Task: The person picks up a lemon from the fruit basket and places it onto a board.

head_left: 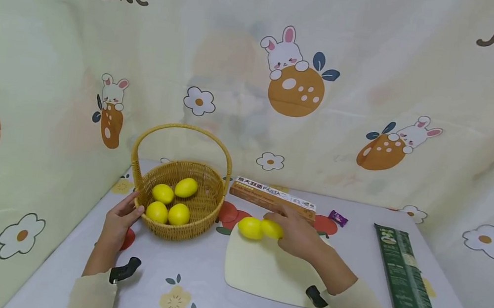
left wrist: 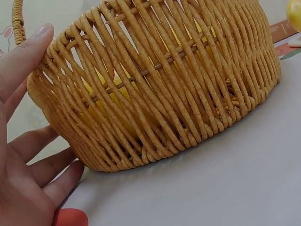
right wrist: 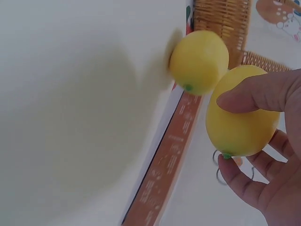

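My right hand [head_left: 295, 232] pinches a yellow lemon [right wrist: 242, 117] with a green tip, thumb on one face and fingers on the other, above the pale cutting board [head_left: 262, 274]. A second lemon [head_left: 250, 227] is at the board's far left corner, overlapping the held one in the head view. On the left stands a wicker basket [head_left: 172, 233] with an arched handle and several lemons [head_left: 164, 193] inside. My left hand [head_left: 122, 219] rests against the basket's left side, thumb at the rim and the other fingers extended along the outer wall [left wrist: 155, 89].
Behind the board lies a pasta box [head_left: 271, 198]. A small purple wrapped candy [head_left: 338, 218] is right of it. A long green packet [head_left: 410, 284] lies along the right side. Printed cloth covers the table [head_left: 139, 302] and hangs as walls around it.
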The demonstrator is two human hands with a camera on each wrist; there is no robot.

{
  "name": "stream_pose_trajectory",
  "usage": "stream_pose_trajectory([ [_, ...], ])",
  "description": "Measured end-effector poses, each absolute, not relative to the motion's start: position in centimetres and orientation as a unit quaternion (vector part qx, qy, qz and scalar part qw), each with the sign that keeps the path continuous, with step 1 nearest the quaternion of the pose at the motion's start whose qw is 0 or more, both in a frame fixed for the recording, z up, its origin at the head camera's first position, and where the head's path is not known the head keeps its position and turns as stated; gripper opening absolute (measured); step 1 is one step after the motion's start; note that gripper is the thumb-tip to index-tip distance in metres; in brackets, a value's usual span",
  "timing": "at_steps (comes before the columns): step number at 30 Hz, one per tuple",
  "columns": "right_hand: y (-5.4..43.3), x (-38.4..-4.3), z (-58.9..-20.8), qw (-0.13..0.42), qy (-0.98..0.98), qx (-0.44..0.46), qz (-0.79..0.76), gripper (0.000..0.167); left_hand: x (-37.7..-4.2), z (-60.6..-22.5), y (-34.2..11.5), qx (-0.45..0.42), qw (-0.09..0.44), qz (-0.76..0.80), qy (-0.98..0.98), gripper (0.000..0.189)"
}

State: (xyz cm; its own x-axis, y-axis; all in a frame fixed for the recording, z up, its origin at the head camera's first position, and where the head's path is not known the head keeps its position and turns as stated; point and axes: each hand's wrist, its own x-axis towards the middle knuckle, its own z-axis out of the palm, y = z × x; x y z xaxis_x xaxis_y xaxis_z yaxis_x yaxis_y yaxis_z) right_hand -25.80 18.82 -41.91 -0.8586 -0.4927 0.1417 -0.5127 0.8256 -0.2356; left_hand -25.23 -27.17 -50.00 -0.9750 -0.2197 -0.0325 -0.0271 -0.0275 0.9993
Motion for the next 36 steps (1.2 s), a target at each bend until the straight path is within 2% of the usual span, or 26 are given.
stream_pose_trajectory([
  [15, 22.4, -25.5, -45.3, 0.035, -0.966, 0.216, 0.137, 0.061, -25.0, -50.4, -27.0, 0.09, 0.059, -0.704, -0.702, 0.062],
  [36, 21.7, -26.2, -45.4, -0.009, -0.972, 0.19, 0.135, 0.069, -25.1, -49.9, -27.2, 0.096, 0.066, -0.704, -0.7, 0.063],
])
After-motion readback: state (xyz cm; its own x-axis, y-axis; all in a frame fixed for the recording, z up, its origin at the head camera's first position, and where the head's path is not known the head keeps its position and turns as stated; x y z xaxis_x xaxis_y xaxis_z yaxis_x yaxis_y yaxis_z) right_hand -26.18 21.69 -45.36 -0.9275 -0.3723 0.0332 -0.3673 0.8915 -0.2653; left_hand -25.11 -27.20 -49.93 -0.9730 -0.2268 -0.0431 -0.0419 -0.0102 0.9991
